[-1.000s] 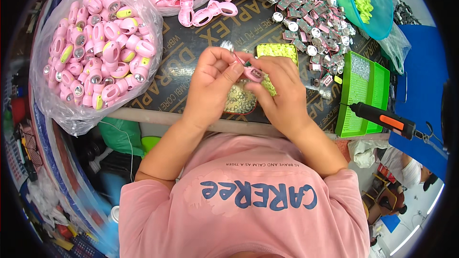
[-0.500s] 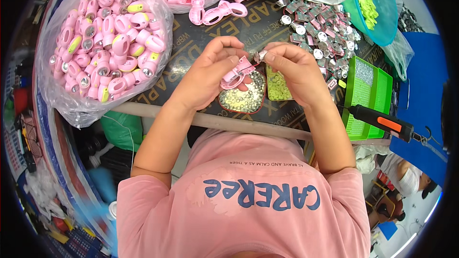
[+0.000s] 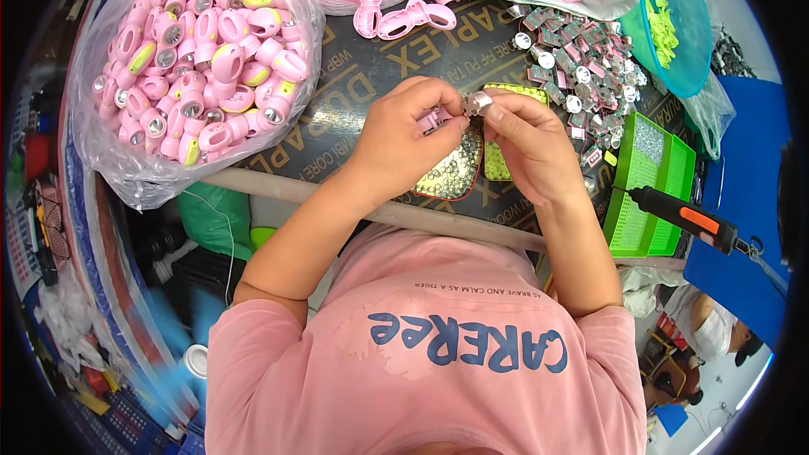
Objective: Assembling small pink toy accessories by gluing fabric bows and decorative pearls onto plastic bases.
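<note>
My left hand (image 3: 406, 136) is closed around a pink plastic flashlight shell (image 3: 432, 120), mostly hidden by the fingers. My right hand (image 3: 529, 136) pinches a small silver reflector (image 3: 478, 104) between thumb and fingertips, close to the shell. The left fingertips also come up to this reflector; whether they grip it I cannot tell. Below the hands sits a round-cornered tin (image 3: 455, 175) of small shiny metal pieces. Beside it, partly behind my right hand, is a container of yellow-green plastic pieces (image 3: 497, 165).
A clear bag of pink flashlights (image 3: 198, 76) fills the left. Pink shells (image 3: 413, 18) lie at the back. Right of centre is a pile of silver-and-pink inner assemblies (image 3: 581, 67). Beyond are a teal bowl (image 3: 687, 50), a green tray (image 3: 622, 219) and a hanging electric screwdriver (image 3: 687, 217).
My left hand has moved right and turned, so its fingers now cover most of the shell. The shell and the reflector are closer together. The whole view has shifted slightly.
</note>
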The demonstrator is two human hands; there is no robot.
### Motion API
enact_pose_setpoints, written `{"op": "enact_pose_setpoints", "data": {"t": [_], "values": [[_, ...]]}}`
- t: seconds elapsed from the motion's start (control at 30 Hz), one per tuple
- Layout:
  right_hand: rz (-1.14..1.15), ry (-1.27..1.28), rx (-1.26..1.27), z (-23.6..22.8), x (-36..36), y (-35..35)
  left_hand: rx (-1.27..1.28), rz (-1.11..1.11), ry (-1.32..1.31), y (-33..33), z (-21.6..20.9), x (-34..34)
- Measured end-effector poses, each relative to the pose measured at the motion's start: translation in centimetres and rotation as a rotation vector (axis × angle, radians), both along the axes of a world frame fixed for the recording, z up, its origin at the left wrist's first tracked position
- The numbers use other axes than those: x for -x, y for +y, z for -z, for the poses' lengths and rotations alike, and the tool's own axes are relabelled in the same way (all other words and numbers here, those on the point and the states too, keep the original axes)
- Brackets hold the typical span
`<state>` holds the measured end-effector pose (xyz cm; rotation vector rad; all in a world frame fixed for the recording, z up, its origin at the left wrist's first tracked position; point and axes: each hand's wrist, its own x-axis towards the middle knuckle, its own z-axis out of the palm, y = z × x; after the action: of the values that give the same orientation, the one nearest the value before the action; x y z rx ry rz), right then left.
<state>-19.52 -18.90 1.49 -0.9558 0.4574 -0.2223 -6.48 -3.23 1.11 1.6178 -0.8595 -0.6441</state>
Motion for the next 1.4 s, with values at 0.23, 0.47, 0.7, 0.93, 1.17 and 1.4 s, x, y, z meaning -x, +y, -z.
{"op": "enact_pose_setpoints", "data": {"t": [0.23, 0.47, 0.7, 0.93, 1.17, 1.4], "values": [[0.019, 0.021, -0.063, -0.1, 0.3, 0.1, 0.012, -0.069, -0.19, -0.1, -0.6, 0.1], [0.09, -0.001, 0.891, -0.9, 0.0, 1.0, 0.129, -0.122, -0.212, -0.2, -0.7, 0.4], [0.072, -0.031, 1.014, -1.3, -0.7, 1.3, -0.01, -0.089, -0.136, 0.3, -2.1, 0.8], [0.126, -0.021, 1.217, -1.4, -1.1, 1.7, -0.014, -0.087, -0.205, 0.4, -1.7, 1.1], [0.134, -0.062, 1.464, -1.8, -1.3, 2.0, -0.028, -0.081, -0.255, 0.5, -1.5, 0.9], [0.135, -0.071, 1.492, -1.3, -1.9, 1.6, -0.059, -0.074, -0.25, 0.4, -1.2, 1.0]]}}
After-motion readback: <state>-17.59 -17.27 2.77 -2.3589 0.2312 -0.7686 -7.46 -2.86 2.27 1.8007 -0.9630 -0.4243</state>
